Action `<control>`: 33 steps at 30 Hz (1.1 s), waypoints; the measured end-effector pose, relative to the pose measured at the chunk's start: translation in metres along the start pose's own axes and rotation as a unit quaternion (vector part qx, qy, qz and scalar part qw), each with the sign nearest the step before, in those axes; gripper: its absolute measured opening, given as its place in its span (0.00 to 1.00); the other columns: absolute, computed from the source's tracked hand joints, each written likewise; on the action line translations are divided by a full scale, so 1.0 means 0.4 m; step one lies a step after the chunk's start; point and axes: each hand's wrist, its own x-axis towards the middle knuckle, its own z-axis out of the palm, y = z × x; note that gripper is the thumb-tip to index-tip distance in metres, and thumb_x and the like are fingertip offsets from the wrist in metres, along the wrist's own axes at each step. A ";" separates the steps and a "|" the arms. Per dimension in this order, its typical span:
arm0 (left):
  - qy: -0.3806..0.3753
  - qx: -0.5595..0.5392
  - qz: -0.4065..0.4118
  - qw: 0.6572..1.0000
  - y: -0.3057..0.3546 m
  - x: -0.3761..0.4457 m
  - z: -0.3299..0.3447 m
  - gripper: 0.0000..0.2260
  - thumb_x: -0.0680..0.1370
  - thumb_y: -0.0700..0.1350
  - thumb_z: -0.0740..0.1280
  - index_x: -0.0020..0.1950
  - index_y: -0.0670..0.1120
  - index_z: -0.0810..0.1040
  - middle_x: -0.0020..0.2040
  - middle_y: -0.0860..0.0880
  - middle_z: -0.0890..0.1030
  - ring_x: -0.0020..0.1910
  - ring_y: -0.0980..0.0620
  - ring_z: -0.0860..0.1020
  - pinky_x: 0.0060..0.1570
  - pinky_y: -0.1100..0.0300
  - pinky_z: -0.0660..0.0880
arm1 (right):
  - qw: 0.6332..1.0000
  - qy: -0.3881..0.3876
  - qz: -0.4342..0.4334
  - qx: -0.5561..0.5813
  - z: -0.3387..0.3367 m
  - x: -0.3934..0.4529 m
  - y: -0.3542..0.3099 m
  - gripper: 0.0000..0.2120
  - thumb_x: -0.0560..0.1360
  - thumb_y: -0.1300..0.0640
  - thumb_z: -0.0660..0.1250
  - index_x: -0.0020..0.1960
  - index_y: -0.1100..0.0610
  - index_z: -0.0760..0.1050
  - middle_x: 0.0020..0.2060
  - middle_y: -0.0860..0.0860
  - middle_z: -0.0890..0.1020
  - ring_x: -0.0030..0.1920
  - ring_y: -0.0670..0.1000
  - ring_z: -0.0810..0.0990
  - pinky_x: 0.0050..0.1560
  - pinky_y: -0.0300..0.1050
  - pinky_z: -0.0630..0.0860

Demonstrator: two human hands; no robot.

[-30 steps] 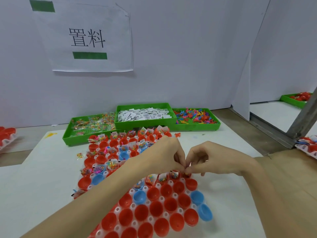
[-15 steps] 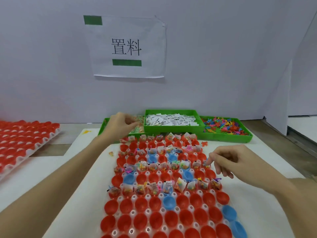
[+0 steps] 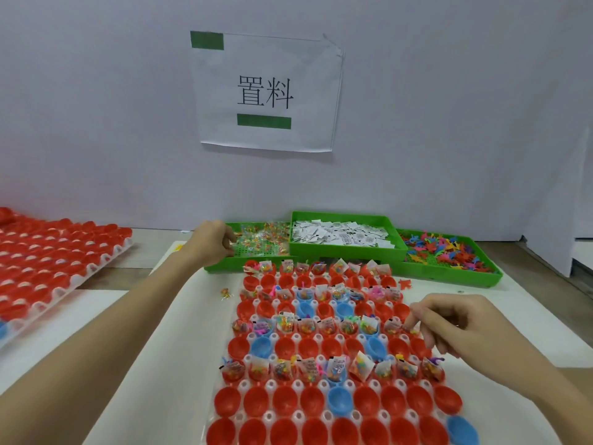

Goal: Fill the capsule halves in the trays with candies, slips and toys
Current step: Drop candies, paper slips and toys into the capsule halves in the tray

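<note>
Head view shows your left hand (image 3: 210, 244) reaching into the green candy bin (image 3: 256, 248), fingers curled, whether gripping a packet I cannot tell; your right hand (image 3: 449, 322) hovers loosely curled, seemingly empty, over the capsule tray (image 3: 324, 385), ready beside filled halves.

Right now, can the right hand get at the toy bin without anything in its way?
Probably yes. The right hand hovers over the capsule tray's right edge, and the toy bin lies open-topped just beyond, with only low filled capsules between. The left hand is off at the candy bin.
</note>
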 end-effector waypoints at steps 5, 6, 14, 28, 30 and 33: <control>0.146 -0.088 0.020 0.985 0.047 -0.072 -0.021 0.04 0.77 0.36 0.75 0.51 0.41 0.87 0.46 0.43 0.84 0.42 0.47 0.80 0.47 0.55 0.78 | 1.000 0.012 0.000 -0.004 -0.004 0.003 0.011 0.15 0.78 0.44 0.64 0.42 0.49 0.85 0.29 0.55 0.81 0.27 0.47 0.77 0.31 0.32 0.72; 0.168 -0.129 0.023 0.977 0.063 -0.104 -0.030 0.04 0.76 0.37 0.75 0.50 0.42 0.87 0.44 0.45 0.83 0.40 0.49 0.81 0.45 0.56 0.79 | 1.000 0.015 0.002 -0.002 -0.004 0.004 0.013 0.15 0.78 0.44 0.64 0.42 0.49 0.85 0.29 0.55 0.81 0.27 0.47 0.77 0.31 0.32 0.72; 0.091 -0.474 -0.013 0.876 0.180 -0.408 -0.063 0.08 0.71 0.45 0.80 0.47 0.57 0.88 0.44 0.53 0.87 0.36 0.53 0.85 0.37 0.65 0.80 | 0.994 0.096 -0.012 0.046 0.042 0.017 -0.001 0.08 0.79 0.54 0.66 0.47 0.47 0.84 0.33 0.55 0.82 0.31 0.49 0.79 0.31 0.37 0.74; 0.064 -0.559 0.032 0.826 0.175 -0.492 -0.052 0.13 0.73 0.43 0.78 0.55 0.54 0.88 0.44 0.52 0.88 0.43 0.53 0.87 0.45 0.68 0.80 | 0.985 0.137 0.026 -0.103 0.176 0.396 -0.103 0.09 0.80 0.61 0.68 0.58 0.58 0.84 0.51 0.53 0.87 0.51 0.51 0.84 0.58 0.48 0.81; 0.066 -0.564 0.034 0.822 0.175 -0.494 -0.057 0.12 0.74 0.42 0.77 0.55 0.54 0.88 0.44 0.52 0.88 0.43 0.53 0.87 0.46 0.68 0.81 | 0.977 0.139 0.051 -0.150 0.189 0.460 -0.100 0.11 0.80 0.60 0.69 0.61 0.61 0.83 0.57 0.56 0.85 0.56 0.52 0.83 0.60 0.43 0.76; 0.073 -0.575 0.036 0.814 0.174 -0.497 -0.065 0.11 0.74 0.42 0.78 0.54 0.53 0.88 0.43 0.51 0.88 0.43 0.52 0.87 0.46 0.65 0.82 | 0.973 0.133 0.102 -0.161 0.203 0.522 -0.088 0.17 0.80 0.56 0.71 0.64 0.65 0.80 0.61 0.59 0.83 0.62 0.56 0.81 0.62 0.46 0.74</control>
